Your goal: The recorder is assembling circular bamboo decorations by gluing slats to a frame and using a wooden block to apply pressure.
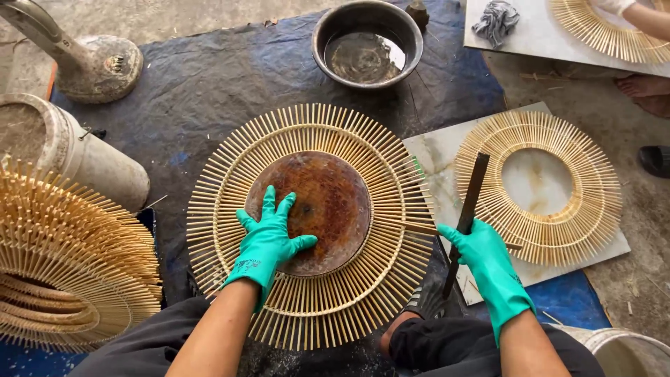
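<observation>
A round sunburst frame of thin bamboo sticks (328, 132) lies flat on a dark blue tarp in front of me. A rusty brown metal disc (331, 192) rests in its centre. My left hand (269, 241), in a green glove, presses flat with spread fingers on the disc's lower left part. My right hand (485, 255), also green-gloved, grips a long dark flat metal bar (472, 192) that stands tilted at the frame's right edge. A loose bamboo stick (419, 227) juts out beside that hand.
A second bamboo ring (537, 132) lies on a pale slab (433, 150) at the right. Stacked rings (63, 258) sit at the left by a grey bucket (84, 164). A metal bowl of liquid (366, 45) stands behind. Another person's arm and foot (645, 87) are top right.
</observation>
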